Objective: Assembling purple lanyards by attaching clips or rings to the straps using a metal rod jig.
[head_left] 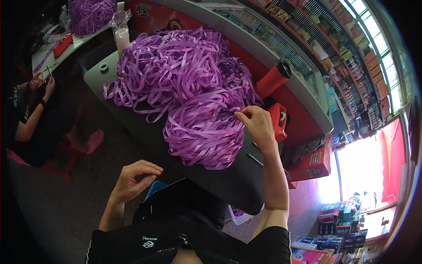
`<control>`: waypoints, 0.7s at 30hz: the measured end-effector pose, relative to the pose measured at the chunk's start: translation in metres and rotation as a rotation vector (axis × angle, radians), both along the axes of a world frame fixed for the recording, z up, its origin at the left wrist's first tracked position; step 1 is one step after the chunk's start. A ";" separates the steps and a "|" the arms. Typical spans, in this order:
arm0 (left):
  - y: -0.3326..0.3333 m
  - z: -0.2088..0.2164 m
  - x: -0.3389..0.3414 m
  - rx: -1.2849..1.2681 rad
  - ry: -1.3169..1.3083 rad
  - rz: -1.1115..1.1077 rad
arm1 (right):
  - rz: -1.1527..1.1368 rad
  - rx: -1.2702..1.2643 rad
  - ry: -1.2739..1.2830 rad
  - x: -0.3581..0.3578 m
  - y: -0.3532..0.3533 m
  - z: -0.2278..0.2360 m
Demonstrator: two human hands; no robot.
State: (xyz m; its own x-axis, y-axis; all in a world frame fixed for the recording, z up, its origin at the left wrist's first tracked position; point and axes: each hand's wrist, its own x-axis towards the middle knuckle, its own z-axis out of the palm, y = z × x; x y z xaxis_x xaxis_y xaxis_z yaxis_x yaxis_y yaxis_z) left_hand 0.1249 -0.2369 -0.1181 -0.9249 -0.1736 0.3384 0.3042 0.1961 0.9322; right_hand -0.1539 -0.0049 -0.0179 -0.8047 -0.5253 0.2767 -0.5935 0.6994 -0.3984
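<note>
A large heap of loose purple ribbons (pixel 176 61) covers the far part of the dark tabletop. Nearer to me lies a rounder bundle of the same purple ribbon (pixel 202 132). My right hand (pixel 260 125) is at this bundle's right edge, thumb and forefinger pinched on a ribbon there. Off the table's near left side, my left hand (pixel 137 177) hangs in the air with its fingers curved and the thumb apart, holding nothing. How the strands in the bundle are joined is hidden.
A red tumbler (pixel 273 79) and a red tape dispenser (pixel 278 121) stand right of the ribbons. A tape roll (pixel 103 67) and stacked cups (pixel 122 38) are at the far left. A glass counter (pixel 281 53) runs behind. Another person's hands (pixel 43 82) work at the left.
</note>
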 end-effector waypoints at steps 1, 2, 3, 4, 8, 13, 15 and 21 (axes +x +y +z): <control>0.002 0.004 -0.003 -0.031 0.017 0.005 | 0.027 -0.031 0.047 0.009 -0.001 0.007; 0.005 0.009 -0.005 -0.059 0.052 0.024 | 0.111 -0.101 0.003 0.020 -0.004 0.017; 0.008 0.014 -0.007 -0.088 0.086 0.043 | 0.195 -0.170 -0.042 0.035 -0.007 0.029; 0.012 0.020 -0.009 -0.114 0.121 0.059 | 0.276 -0.235 -0.088 0.051 -0.007 0.041; 0.030 0.047 -0.018 -0.099 0.302 0.047 | 0.605 -0.840 -0.539 0.106 0.013 0.065; 0.060 0.087 -0.053 -0.368 0.478 0.166 | 0.637 -1.022 -0.709 0.123 0.064 0.070; 0.068 0.096 -0.070 -0.513 0.498 0.149 | 0.658 -1.109 -0.733 0.134 0.081 0.070; 0.062 0.083 -0.109 -0.789 0.347 -0.075 | 0.511 -1.163 -0.587 0.151 0.109 0.062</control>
State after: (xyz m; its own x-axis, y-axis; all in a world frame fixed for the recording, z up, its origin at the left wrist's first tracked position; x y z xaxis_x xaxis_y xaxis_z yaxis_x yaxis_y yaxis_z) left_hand 0.0163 -0.1752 -0.0350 -0.7464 0.2885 0.5997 0.5848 0.7143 0.3843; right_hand -0.0032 0.1037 0.0437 -0.7453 -0.4967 0.4448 -0.2257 -0.4397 -0.8693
